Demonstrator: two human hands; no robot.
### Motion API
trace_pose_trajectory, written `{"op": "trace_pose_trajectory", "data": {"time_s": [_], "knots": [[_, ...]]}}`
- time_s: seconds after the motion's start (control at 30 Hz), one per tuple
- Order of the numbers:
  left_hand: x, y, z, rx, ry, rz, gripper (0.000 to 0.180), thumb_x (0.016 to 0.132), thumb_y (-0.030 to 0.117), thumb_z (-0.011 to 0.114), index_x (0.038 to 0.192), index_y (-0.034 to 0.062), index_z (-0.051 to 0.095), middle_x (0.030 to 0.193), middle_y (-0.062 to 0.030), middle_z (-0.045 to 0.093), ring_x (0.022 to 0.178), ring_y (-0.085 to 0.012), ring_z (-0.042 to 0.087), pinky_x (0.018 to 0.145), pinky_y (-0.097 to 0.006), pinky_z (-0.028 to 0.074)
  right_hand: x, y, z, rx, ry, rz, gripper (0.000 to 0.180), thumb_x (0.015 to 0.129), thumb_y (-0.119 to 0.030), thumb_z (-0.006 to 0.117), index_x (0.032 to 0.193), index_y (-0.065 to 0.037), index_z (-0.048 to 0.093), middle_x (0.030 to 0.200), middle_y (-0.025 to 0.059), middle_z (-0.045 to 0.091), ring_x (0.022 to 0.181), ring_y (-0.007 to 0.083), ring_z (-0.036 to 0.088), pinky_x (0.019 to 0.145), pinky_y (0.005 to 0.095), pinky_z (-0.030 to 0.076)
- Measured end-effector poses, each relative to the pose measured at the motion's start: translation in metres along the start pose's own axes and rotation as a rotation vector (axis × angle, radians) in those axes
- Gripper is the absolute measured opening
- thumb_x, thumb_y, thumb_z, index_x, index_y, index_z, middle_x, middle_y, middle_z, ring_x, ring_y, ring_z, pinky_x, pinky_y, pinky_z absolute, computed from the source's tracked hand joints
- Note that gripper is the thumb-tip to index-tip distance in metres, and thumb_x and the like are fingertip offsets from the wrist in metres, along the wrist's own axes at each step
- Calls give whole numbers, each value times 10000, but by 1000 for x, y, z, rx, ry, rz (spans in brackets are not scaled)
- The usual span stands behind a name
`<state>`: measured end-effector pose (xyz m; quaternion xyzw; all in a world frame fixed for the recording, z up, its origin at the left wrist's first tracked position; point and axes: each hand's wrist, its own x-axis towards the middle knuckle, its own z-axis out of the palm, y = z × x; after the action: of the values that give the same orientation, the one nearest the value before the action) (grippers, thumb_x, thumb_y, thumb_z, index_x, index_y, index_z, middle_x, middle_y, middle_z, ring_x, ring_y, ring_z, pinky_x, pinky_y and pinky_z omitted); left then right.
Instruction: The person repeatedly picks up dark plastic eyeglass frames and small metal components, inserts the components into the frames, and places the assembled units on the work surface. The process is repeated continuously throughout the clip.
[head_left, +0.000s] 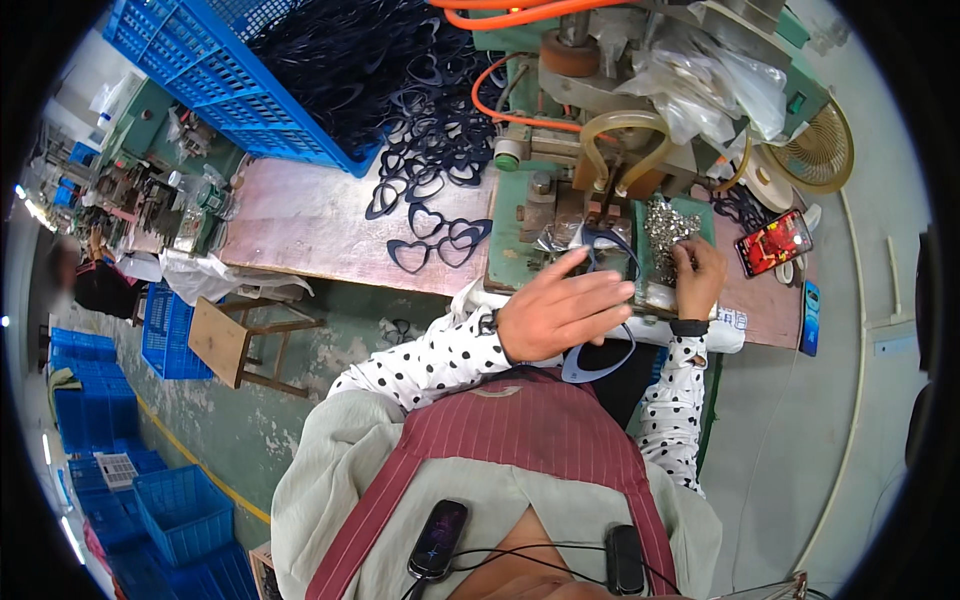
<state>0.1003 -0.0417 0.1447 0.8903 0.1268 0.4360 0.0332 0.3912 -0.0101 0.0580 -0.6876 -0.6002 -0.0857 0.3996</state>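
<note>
My left hand (565, 308) is over the front of a green press machine (515, 225), fingers together and stretched across a dark blue heart-shaped glasses frame (598, 376). One rim of the frame hangs below the hand toward my lap; the other is under the machine's metal head (605, 208). My fingers hide the middle of the frame and the exact grip. My right hand (700, 280) is at the near right edge of a pile of small shiny metal parts (664, 230), fingertips pinched together. Whatever lies between them is too small to make out.
Several heart-shaped frames (440, 245) lie on the table left of the machine, beside a big blue crate (230, 90) full of them. A lit phone (775, 243) and a fan (815, 145) are at the right. A wooden stool (225, 340) and blue crates (185, 510) stand left.
</note>
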Motion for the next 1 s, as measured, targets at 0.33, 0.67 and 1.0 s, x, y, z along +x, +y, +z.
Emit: {"op": "trace_pose_trajectory", "data": {"time_s": [0.33, 0.67, 1.0], "knots": [[-123, -131, -20, 841, -110, -1248, 360, 816, 395, 673, 792, 36, 681, 857, -165, 647, 730, -357, 629, 645, -446, 504, -5, -2, 1, 136, 85, 187, 109, 844, -187, 677, 890, -90, 700, 824, 89, 654, 800, 278, 597, 753, 388, 445], [-150, -196, -37, 211, 44, -1604, 318, 768, 305, 690, 704, -6, 671, 591, -91, 630, 583, -204, 617, 553, -329, 485, -6, 11, 7, 121, 103, 194, 115, 897, -120, 576, 979, -42, 598, 877, 128, 664, 823, 330, 600, 752, 420, 446], [-98, -125, -57, -420, 379, -1420, 87, 915, 67, 482, 931, -10, 446, 775, -142, 613, 513, -187, 625, 427, -252, 467, 12, -56, -12, 549, 3, 271, 150, 792, -18, 691, 933, -52, 732, 907, 100, 698, 814, 190, 633, 750, 287, 486]]}}
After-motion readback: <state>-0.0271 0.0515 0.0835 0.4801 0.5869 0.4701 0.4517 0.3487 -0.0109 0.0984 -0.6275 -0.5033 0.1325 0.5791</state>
